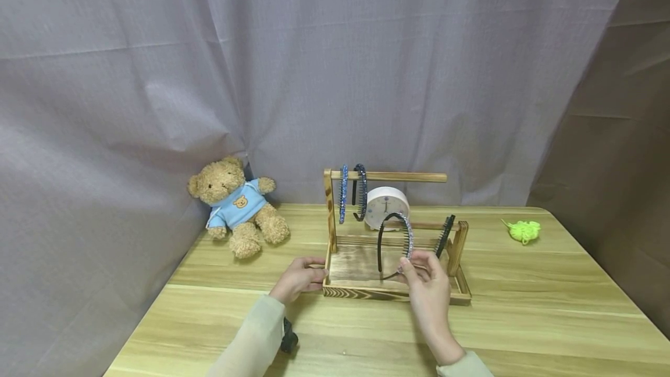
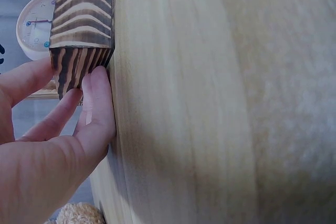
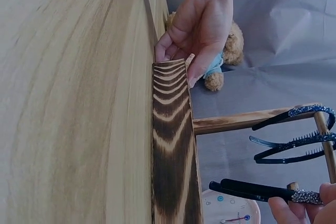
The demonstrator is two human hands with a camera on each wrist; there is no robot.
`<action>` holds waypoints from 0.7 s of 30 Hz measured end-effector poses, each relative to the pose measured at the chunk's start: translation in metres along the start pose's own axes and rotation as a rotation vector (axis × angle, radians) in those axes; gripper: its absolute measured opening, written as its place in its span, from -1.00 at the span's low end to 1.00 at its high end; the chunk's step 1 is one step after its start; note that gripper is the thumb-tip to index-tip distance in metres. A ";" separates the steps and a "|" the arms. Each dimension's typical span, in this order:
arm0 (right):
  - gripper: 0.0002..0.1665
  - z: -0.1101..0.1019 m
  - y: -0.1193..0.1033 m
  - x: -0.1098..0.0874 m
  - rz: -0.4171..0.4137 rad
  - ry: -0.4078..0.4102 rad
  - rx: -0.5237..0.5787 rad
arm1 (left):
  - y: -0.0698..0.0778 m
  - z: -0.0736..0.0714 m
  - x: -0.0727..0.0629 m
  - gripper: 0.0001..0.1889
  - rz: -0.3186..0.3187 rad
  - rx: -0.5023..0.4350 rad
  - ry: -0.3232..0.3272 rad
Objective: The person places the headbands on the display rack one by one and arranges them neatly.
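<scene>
In the head view a wooden rack (image 1: pixel 361 260) with a tray base, a high bar and a low bar stands on the table. My left hand (image 1: pixel 300 278) grips its left end; the left wrist view shows thumb and fingertips on the striped end wall (image 2: pixel 79 66). My right hand (image 1: pixel 430 287) pinches one side of a headband (image 1: pixel 409 237) with silvery glitter and black teeth, upright over the tray. On the high bar hang a blue glitter headband (image 1: pixel 343 194) and a dark blue one (image 1: pixel 362 191). A black toothed hair piece (image 1: pixel 445 236) leans at the low bar.
Behind the rack stands a round white clock (image 1: pixel 379 199). A teddy bear (image 1: pixel 238 208) in a blue top sits at the back left. Bright green yarn (image 1: pixel 523 231) lies at the right. A small black object (image 1: pixel 289 336) shows beside the left sleeve. Grey cloth (image 1: pixel 335 74) hangs behind.
</scene>
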State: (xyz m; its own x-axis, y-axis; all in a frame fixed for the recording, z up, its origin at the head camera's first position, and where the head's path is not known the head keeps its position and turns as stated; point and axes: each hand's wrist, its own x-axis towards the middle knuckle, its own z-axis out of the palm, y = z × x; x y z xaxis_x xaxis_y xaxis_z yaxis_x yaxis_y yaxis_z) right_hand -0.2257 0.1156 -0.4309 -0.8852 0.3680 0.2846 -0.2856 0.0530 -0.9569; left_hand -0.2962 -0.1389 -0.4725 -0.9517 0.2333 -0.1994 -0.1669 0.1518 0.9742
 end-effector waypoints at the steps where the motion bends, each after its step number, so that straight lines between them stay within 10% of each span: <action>1: -0.79 0.000 0.000 0.000 0.000 0.001 -0.001 | 0.000 0.000 0.000 -0.50 -0.001 0.000 0.000; 21: -0.81 -0.007 0.004 0.003 0.020 0.033 -0.041 | 0.000 0.000 0.000 -0.50 0.009 0.006 -0.005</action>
State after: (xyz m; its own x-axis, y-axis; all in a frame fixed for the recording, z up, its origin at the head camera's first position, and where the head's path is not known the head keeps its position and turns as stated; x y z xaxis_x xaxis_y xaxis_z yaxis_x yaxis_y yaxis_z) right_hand -0.2273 0.1232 -0.4346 -0.8778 0.3999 0.2638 -0.2518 0.0834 -0.9642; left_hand -0.2957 -0.1385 -0.4728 -0.9520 0.2393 -0.1907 -0.1565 0.1549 0.9755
